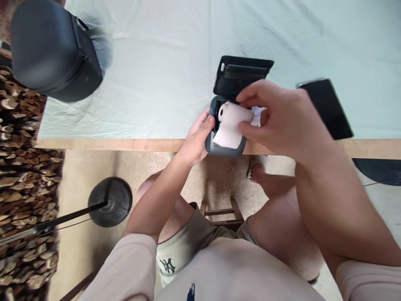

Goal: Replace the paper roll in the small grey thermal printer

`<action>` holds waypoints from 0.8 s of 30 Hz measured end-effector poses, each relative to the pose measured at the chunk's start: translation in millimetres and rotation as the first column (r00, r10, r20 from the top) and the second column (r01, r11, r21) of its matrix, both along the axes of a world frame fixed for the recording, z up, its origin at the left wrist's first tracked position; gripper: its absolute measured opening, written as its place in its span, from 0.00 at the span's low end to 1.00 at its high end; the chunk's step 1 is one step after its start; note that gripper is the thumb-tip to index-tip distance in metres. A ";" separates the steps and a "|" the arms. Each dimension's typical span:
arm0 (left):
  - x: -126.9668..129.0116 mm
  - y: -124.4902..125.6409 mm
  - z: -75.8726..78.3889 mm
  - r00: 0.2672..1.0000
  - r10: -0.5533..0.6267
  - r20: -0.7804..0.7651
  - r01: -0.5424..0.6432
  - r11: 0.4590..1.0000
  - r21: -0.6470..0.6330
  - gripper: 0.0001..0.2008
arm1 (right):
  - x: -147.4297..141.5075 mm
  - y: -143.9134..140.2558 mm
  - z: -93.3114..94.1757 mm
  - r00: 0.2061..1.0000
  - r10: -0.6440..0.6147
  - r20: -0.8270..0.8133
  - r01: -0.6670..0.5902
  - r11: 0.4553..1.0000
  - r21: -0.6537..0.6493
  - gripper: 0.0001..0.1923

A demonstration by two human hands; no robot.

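Observation:
A small dark receipt printer [228,151] sits at the table's front edge, its hinged lid [246,69] raised toward the back. My left hand [199,136] grips the printer's left side, with the thumb on the rim of the paper bay. In my right hand [282,119] is a white paper roll [233,113], pinched at its right end between thumb and fingers. The roll lies over the open bay, and its loose paper end hangs toward me across the front of the printer. My right fingers partly hide the roll's right end and the bay.
Right of my right hand lies a dark-screened phone or tablet [328,109]. A black zippered case [46,52] stands on the pale tablecloth [156,79] at the left. Below are a round stand base [109,209], a stool [221,212] and stacked firewood [25,209].

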State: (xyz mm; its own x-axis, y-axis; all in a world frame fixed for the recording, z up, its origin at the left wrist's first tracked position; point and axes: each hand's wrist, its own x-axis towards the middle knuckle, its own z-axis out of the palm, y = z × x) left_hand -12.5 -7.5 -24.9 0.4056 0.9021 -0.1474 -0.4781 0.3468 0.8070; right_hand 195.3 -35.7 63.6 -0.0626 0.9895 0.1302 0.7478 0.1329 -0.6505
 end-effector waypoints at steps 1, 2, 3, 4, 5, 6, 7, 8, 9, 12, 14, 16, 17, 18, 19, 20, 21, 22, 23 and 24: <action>0.5 0.3 0.6 1.000 0.018 0.003 -0.018 0.999 -0.027 0.21 | 8.2 -1.5 2.6 0.991 -0.017 -0.133 0.018 1.000 0.005 0.23; 0.9 0.8 1.4 0.999 0.035 0.002 -0.034 0.998 -0.059 0.19 | 18.3 -1.9 3.1 0.965 -0.062 -0.255 0.066 0.998 0.008 0.22; 1.2 1.4 2.2 0.999 0.046 -0.001 -0.046 0.995 -0.092 0.18 | 30.0 -1.1 1.1 0.927 -0.116 -0.356 0.121 0.993 -0.007 0.22; 1.4 2.1 3.0 0.998 0.055 -0.003 -0.055 0.991 -0.124 0.18 | 42.6 0.9 -3.6 0.887 -0.169 -0.429 0.169 0.985 -0.036 0.22; 1.4 2.8 3.6 0.998 0.063 -0.002 -0.063 0.987 -0.150 0.18 | 55.1 3.8 -10.9 0.852 -0.210 -0.480 0.205 0.977 -0.064 0.23; 1.4 3.6 4.0 0.997 0.072 0.001 -0.070 0.983 -0.169 0.18 | 66.5 7.2 -20.1 0.835 -0.223 -0.503 0.189 0.975 -0.119 0.24; 1.4 4.3 4.2 0.997 0.080 0.004 -0.078 0.980 -0.182 0.19 | 76.0 10.7 -30.8 0.820 -0.237 -0.521 0.188 0.971 -0.147 0.23; 1.4 4.9 4.3 0.996 0.087 0.007 -0.084 0.978 -0.191 0.19 | 83.1 13.9 -41.8 0.798 -0.269 -0.539 0.224 0.963 -0.149 0.21; 1.5 5.3 4.4 0.996 0.092 0.007 -0.089 0.976 -0.197 0.19 | 87.5 16.6 -52.3 0.772 -0.310 -0.556 0.287 0.949 -0.130 0.20; 2.0 5.1 5.3 0.995 0.097 0.003 -0.094 0.973 -0.211 0.21 | 88.5 20.4 -73.1 0.780 -0.368 -0.506 0.425 0.905 -0.004 0.18; 2.6 4.4 6.5 0.995 0.097 -0.005 -0.096 0.971 -0.217 0.21 | 85.2 20.0 -76.1 0.831 -0.358 -0.427 0.425 0.902 0.072 0.18; 3.2 3.7 7.8 0.995 0.099 -0.010 -0.099 0.971 -0.217 0.21 | 83.3 18.9 -74.2 0.882 -0.378 -0.280 0.418 0.903 0.097 0.19; 3.4 3.5 8.4 0.995 0.100 -0.011 -0.100 0.971 -0.217 0.20 | 83.2 18.2 -73.1 0.897 -0.408 -0.170 0.425 0.902 0.075 0.21; 3.6 3.3 9.0 0.995 0.102 -0.011 -0.102 0.970 -0.219 0.21 | 83.4 17.4 -72.3 0.901 -0.432 -0.039 0.434 0.900 0.036 0.23; 3.8 3.3 9.5 0.995 0.104 -0.010 -0.103 0.969 -0.223 0.21 | 83.8 16.1 -72.1 0.895 -0.439 0.085 0.440 0.898 0.002 0.26; 4.0 3.3 10.0 0.994 0.106 -0.009 -0.105 0.968 -0.228 0.22 | 84.0 14.1 -72.4 0.886 -0.430 0.172 0.438 0.899 -0.006 0.29; 4.2 3.2 10.4 0.994 0.109 -0.008 -0.108 0.966 -0.235 0.22 | 83.4 11.3 -72.9 0.887 -0.411 0.208 0.416 0.909 0.023 0.34; 4.3 3.2 10.6 0.994 0.111 -0.007 -0.110 0.965 -0.240 0.22 | 81.7 7.6 -73.5 0.899 -0.389 0.202 0.375 0.921 0.102 0.37; 4.3 3.1 10.7 0.994 0.112 -0.004 -0.109 0.964 -0.242 0.22 | 78.2 3.4 -74.2 0.916 -0.362 0.172 0.325 0.922 0.209 0.37; 4.3 3.0 10.4 0.994 0.107 0.002 -0.103 0.965 -0.241 0.22 | 72.9 -0.9 -75.0 0.933 -0.335 0.132 0.280 0.905 0.319 0.36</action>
State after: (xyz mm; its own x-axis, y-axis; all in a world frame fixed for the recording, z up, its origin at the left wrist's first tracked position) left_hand -8.3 -4.5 -14.5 0.3142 0.8786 -0.3598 -0.5332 0.4768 0.6988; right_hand 268.2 -36.6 -11.5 0.1896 0.8827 0.4299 0.8821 0.0392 -0.4695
